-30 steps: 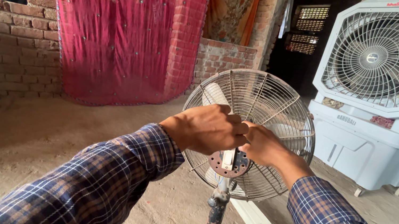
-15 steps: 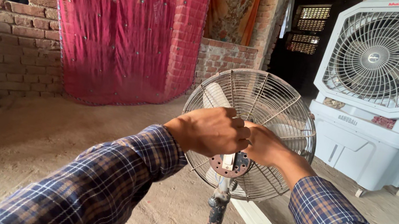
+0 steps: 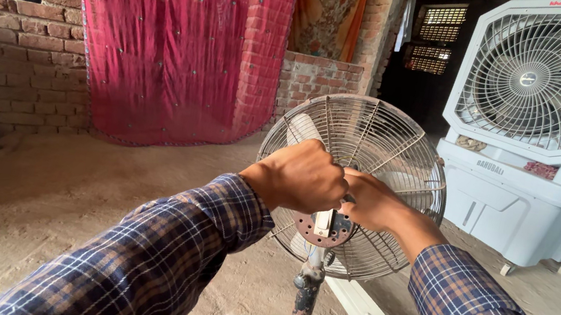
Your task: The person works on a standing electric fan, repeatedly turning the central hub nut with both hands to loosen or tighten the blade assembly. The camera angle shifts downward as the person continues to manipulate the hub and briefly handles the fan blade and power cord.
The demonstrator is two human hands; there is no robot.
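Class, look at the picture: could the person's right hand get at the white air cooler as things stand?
Probably not without stepping closer: the right hand is at the pedestal fan hub, and the air cooler stands behind the fan cage.

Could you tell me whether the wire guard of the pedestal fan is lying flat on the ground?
No, the wire guard stands upright on the fan's pole, with both hands at its rusty hub.

Daylight scene, evenly lit and soft, no hard shadows on the dirt floor (image 3: pixel 57 219). Brightest on the white air cooler (image 3: pixel 549 142) at right, near blown out on its panels. Dark unlit doorway (image 3: pixel 428 45) behind and black opening top left. Focus sharp mid-frame; plaid sleeves (image 3: pixel 147 272) at the bottom edge slightly soft. Mild wide-angle stretch at the corners.
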